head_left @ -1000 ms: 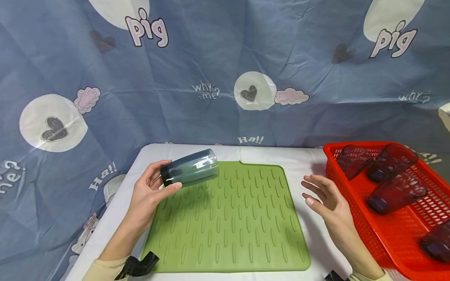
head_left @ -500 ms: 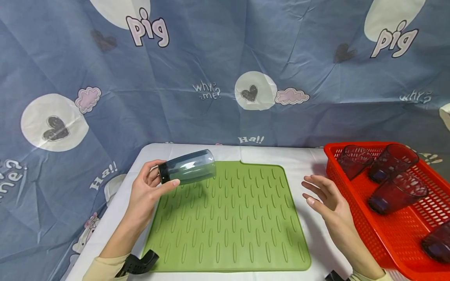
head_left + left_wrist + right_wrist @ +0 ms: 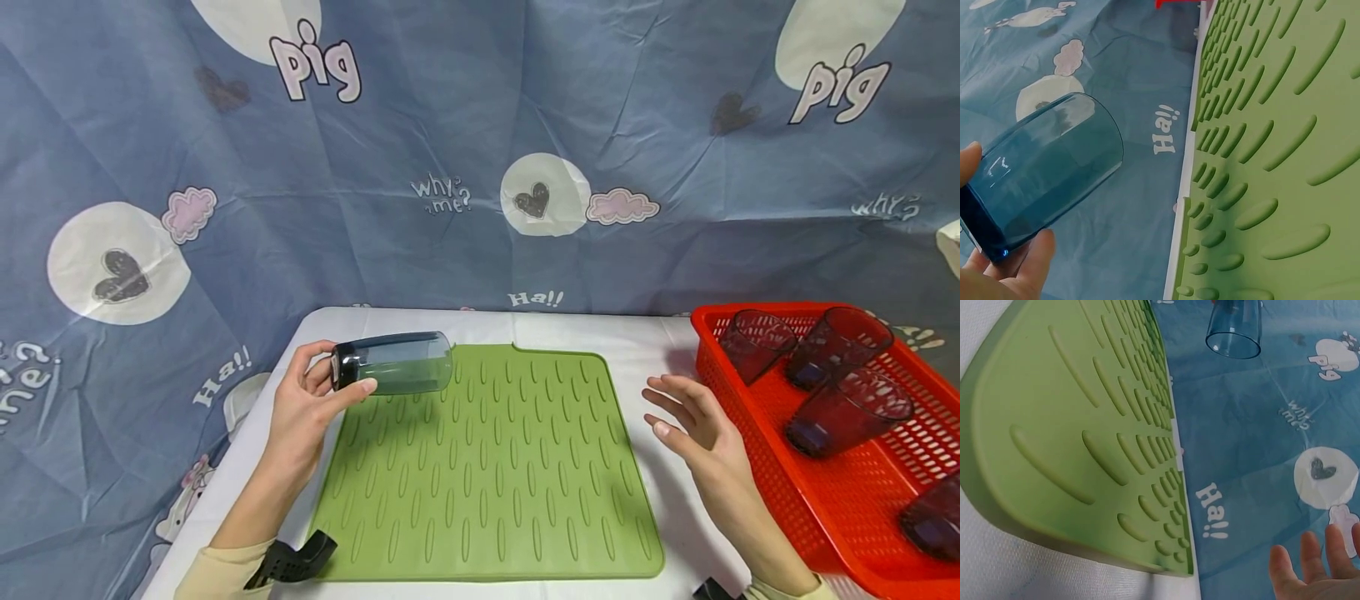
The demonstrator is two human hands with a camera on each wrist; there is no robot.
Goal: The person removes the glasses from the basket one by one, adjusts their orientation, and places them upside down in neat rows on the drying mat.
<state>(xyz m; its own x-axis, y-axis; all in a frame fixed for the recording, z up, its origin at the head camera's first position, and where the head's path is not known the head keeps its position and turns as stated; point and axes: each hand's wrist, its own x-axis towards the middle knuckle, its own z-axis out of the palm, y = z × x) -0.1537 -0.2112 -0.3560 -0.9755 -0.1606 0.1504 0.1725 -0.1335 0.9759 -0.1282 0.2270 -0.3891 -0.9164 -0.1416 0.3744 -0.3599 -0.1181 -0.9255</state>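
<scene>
Blue-tinted plastic, see-through: that is the cup [image 3: 393, 362] I hold in my left hand [image 3: 303, 408], lying sideways in the air above the far left corner of the green ridged mat [image 3: 487, 483], its dark base toward my palm and its open mouth pointing right. My thumb and fingers curl round the base end, and the wrist view shows the thick bottom pinched against my fingertips [image 3: 1029, 259]. To do this well, I judge I should keep the grip low on the base, turn the cup gently so the mouth goes down, and let the rim meet the ridges flat before I loosen anything; a grip this near the end could let it slip. Further right, my right hand [image 3: 693, 421] hovers over the white table [image 3: 660, 342] between mat and red basket [image 3: 847, 500], fingers spread and relaxed, holding nothing. Several dark purple cups [image 3: 832, 346] lie tipped in the basket. The blue backdrop cloth [image 3: 480, 108] carries printed words: "pig", "why me?", "Ha!!"
</scene>
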